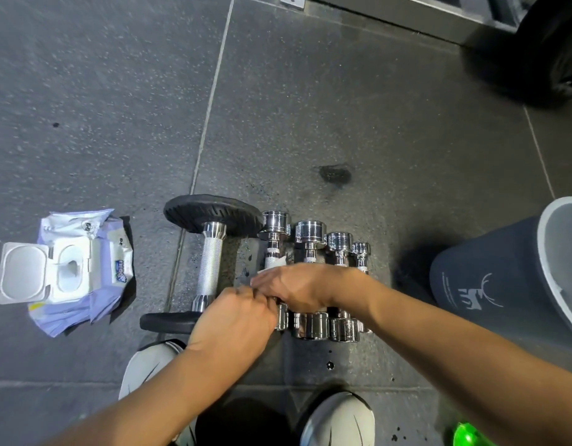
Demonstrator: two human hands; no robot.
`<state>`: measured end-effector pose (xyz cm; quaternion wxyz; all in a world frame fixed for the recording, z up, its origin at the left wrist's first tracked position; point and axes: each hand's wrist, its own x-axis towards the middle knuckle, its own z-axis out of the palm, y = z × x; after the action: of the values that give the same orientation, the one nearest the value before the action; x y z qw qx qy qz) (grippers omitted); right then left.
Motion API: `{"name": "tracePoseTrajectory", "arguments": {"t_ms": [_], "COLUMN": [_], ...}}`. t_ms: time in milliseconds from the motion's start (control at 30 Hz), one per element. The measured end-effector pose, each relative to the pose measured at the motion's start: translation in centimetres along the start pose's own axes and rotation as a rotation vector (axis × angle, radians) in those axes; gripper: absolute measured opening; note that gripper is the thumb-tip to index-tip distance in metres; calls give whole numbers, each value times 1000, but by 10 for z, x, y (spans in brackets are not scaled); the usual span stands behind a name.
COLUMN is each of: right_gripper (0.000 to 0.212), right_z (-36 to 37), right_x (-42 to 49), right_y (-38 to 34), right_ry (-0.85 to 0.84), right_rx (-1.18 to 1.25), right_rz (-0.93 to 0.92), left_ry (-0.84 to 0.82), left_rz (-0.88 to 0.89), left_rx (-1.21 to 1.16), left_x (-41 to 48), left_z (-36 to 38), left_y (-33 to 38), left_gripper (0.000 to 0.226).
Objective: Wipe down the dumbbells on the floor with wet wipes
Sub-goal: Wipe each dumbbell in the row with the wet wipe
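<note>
Several chrome dumbbells lie side by side on the dark rubber floor, next to a bigger dumbbell with black plates and a knurled handle. My right hand reaches across the chrome row and holds a white wet wipe against the handle of the leftmost chrome dumbbell. My left hand is curled at that dumbbell's near end, gripping it beside my right hand. How the fingers lie underneath is hidden.
A purple pack of wet wipes lies at the left with its white lid flipped open. A grey bin stands at the right. My two light shoes are at the bottom, a black tyre-like object at the top right.
</note>
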<state>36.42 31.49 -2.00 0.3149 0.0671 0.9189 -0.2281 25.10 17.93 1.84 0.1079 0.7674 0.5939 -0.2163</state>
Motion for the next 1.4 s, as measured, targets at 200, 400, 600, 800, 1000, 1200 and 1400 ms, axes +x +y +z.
{"name": "tracePoseTrajectory", "arguments": {"t_ms": [200,400,600,800,1000,1200,1400], "right_gripper": [64,58,73,48,67,41,45], "right_z": [-10,38,26,53,44,50,51], "right_x": [-7,-21,-22,-28,-20,-31,-10], "right_y": [14,14,23,24,44,32,25], "right_ry": [217,338,409,391,560,385,606], "right_rx": [-183,-57,-46,-42,-113,-136,-13], "right_rz": [176,-30,166,-73,143,-152,72], "left_ry": [67,44,51,36,35,31,31], "left_rz": [20,25,38,13,15,9,5], "left_rx": [-23,-22,-72,-70,-102,-64,-93], "left_x": [3,3,1,3,1,1,2], "left_z": [2,1,-2,0,-5,-4,-2], "left_y": [3,4,3,4,3,2,3], "left_gripper": [29,35,27,35,30,35,30]}}
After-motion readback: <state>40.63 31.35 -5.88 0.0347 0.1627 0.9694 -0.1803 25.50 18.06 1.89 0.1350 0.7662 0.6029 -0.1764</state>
